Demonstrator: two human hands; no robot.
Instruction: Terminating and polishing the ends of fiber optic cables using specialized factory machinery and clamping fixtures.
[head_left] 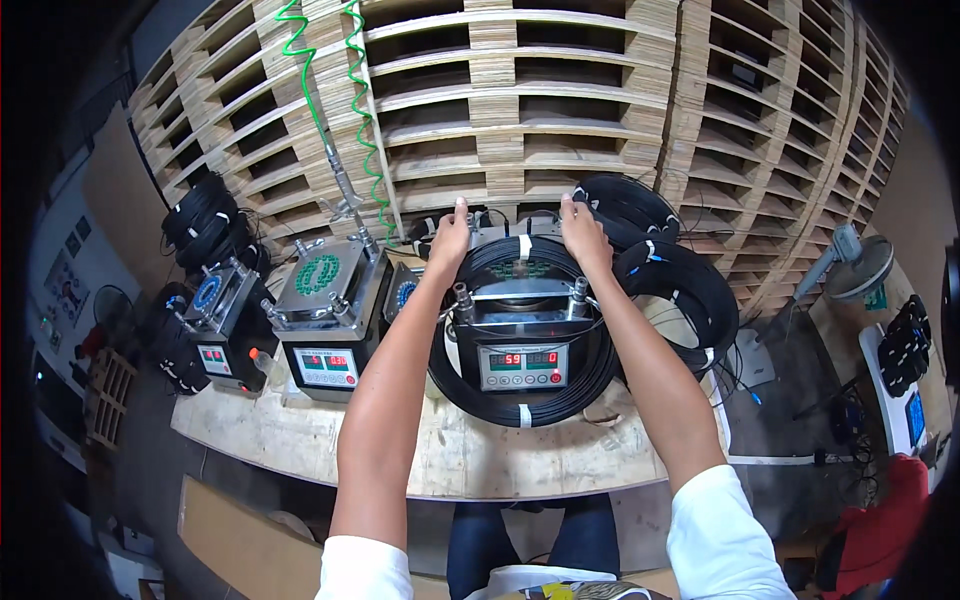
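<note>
Honestly, both the left hand and right hand are gripping the far rim of the black cable coil, which is lying around the metal machine on the table. It's probably snagging on the corner posts, and the loops could spill loose.

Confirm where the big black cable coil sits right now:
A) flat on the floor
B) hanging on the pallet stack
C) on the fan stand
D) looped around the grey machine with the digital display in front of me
D: the black cable coil rings the grey machine, with the left hand and right hand on its far edge.
</note>
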